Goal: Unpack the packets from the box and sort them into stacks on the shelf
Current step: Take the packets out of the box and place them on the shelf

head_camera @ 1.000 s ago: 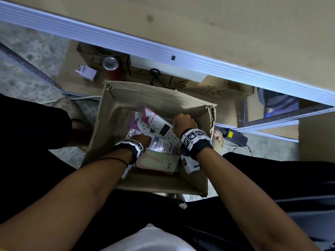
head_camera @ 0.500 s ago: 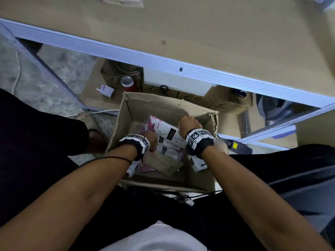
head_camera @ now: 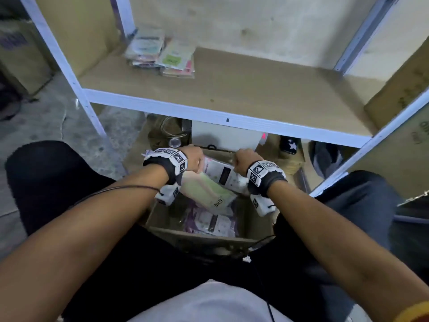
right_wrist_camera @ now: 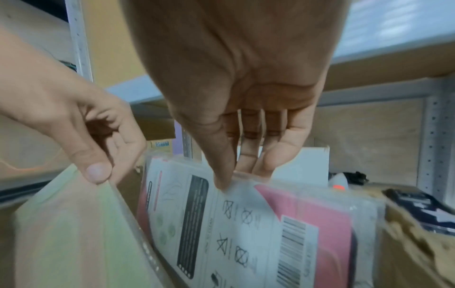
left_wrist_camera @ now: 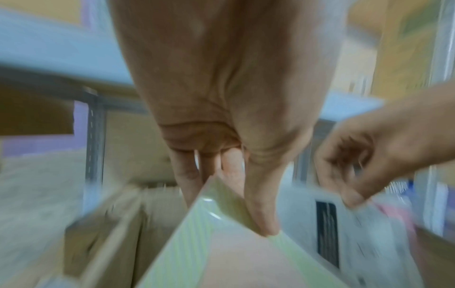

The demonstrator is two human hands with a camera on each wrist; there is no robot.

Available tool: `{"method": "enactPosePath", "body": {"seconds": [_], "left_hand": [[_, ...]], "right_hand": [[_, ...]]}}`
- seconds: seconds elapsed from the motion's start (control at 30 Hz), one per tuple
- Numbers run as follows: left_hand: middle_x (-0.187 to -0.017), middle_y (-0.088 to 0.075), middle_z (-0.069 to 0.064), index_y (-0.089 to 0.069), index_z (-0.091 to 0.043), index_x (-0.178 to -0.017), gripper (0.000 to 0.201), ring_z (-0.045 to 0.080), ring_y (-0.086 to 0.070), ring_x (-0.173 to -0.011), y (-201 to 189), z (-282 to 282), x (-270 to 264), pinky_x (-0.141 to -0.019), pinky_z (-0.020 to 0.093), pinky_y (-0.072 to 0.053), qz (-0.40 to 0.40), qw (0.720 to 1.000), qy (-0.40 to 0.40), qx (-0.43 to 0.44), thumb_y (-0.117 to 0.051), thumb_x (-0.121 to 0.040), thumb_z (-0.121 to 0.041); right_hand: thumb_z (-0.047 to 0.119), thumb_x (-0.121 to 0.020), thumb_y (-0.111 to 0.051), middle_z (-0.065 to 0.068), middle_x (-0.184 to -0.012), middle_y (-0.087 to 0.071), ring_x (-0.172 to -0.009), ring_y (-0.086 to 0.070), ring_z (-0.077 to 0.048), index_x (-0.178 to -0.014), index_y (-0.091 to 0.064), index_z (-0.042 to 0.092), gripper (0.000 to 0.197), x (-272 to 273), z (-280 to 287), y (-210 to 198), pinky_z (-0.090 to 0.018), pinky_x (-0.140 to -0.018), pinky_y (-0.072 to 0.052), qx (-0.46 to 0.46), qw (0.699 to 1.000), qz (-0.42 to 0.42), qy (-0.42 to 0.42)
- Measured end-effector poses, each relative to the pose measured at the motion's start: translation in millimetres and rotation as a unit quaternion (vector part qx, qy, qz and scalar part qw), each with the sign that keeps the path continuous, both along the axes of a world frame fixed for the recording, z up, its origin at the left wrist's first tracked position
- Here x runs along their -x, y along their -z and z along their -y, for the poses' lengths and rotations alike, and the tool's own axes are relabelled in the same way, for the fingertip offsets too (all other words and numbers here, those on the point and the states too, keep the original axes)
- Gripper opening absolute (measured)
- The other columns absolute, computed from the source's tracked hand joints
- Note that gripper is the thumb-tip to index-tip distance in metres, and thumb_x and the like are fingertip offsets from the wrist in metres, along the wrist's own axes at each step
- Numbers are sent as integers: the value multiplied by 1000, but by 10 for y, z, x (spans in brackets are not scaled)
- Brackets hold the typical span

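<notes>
An open cardboard box [head_camera: 204, 240] sits on the floor between my knees, with several packets [head_camera: 209, 223] left at its bottom. My left hand [head_camera: 195, 159] pinches the top edge of a pale green packet [head_camera: 205, 191] [left_wrist_camera: 221, 243] and holds it above the box. My right hand [head_camera: 241, 159] pinches the top of a white and pink packet [head_camera: 222, 175] [right_wrist_camera: 246, 224], also lifted over the box. On the shelf board [head_camera: 232, 89], two stacks of packets [head_camera: 162, 52] lie at the back left.
White metal uprights [head_camera: 67, 73] frame the shelf on both sides. Under the shelf stand cardboard boxes, a white box [head_camera: 227, 138], a can [head_camera: 174, 142] and a dark shoe [head_camera: 290, 145]. A large carton [head_camera: 404, 94] stands to the right.
Both hands have lifted out of the box, each raising its packet. The head view has tilted up, so the shelf and its stacks now show.
</notes>
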State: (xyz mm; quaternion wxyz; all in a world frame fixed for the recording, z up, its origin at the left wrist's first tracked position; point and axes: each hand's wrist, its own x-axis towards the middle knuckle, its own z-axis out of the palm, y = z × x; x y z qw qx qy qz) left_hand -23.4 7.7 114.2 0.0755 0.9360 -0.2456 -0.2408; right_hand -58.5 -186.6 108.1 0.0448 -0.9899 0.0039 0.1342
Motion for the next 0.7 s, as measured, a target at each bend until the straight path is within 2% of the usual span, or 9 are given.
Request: {"method": "enactPosePath", "body": {"seconds": [0.07,0.13,0.2,0.27,0.37,0.47,0.5,0.57,0.7], "left_hand": [[-83,-71,-3,-77,-15,-82,18,18,-69,-84,-337,-61,-4,-74,23,-45,31,999,6,25,-63,-85,-4],[-80,-67,-6,-76,-15,-84,22,17,-69,-86,-664,-136,-28,-84,26,-50,57,997,12,52,-59,-85,-1],[-87,-69,0,-76,-12,-89,22,26,-69,-97,-977,-209,-80,-89,34,-55,79,994,25,73,-59,-85,1],[-104,-72,9,-76,-9,-100,18,25,-66,-101,-1275,-291,-158,-95,38,-53,93,992,17,85,-62,-89,-3],[-125,-67,14,-73,-11,-103,15,19,-59,-99,-1728,-432,-288,-86,33,-49,90,987,7,129,-61,-94,-9],[-103,-71,17,-73,-13,-100,11,11,-59,-85,-2145,-577,-394,-90,29,-52,105,977,-14,186,-64,-94,-11],[-95,-74,7,-73,-11,-104,13,7,-61,-80,-2255,-625,-428,-85,21,-51,109,974,-22,197,-65,-94,-14],[-102,-74,-4,-71,-9,-111,20,6,-65,-91,-2422,-724,-513,-80,17,-47,102,971,-35,215,-65,-95,-21],[-123,-66,5,-68,-6,-119,27,19,-59,-111,-2488,-896,-713,-98,29,-45,95,952,-104,272,-63,-97,-21]], "right_hand": [[10,-83,-63,-13,-106,-69,-98,-66,-33,-99,-71,11,19,24,21,-222,-42,-93,-53,-1,1000,17,-14],[12,-81,-63,-10,-108,-69,-101,-64,-32,-99,-71,16,19,45,51,-469,-39,-93,-49,1,999,34,-26],[14,-81,-62,-6,-109,-70,-101,-63,-29,-97,-71,19,18,58,82,-720,-32,-86,-51,-14,998,57,-29],[16,-82,-63,-5,-104,-71,-94,-64,-27,-92,-70,19,12,61,115,-965,-27,-78,-48,-27,995,84,-37],[18,-83,-71,-4,-94,-71,-81,-60,-19,-92,-70,15,10,75,186,-1306,-24,-72,-44,-81,989,121,-26],[18,-86,-70,-1,-90,-66,-77,-58,-16,-97,-69,12,12,51,283,-1579,-25,-72,-48,-155,977,146,-6],[17,-87,-69,-2,-91,-66,-74,-58,-16,-98,-69,11,13,31,312,-1648,-26,-68,-49,-177,972,153,1],[14,-88,-69,-5,-91,-67,-70,-59,-18,-100,-68,6,15,-22,354,-1752,-26,-62,-52,-227,959,169,14],[11,-89,-69,-9,-86,-63,-71,-59,-20,-98,-64,4,12,-190,438,-1849,-22,-54,-53,-355,916,176,66]]}}
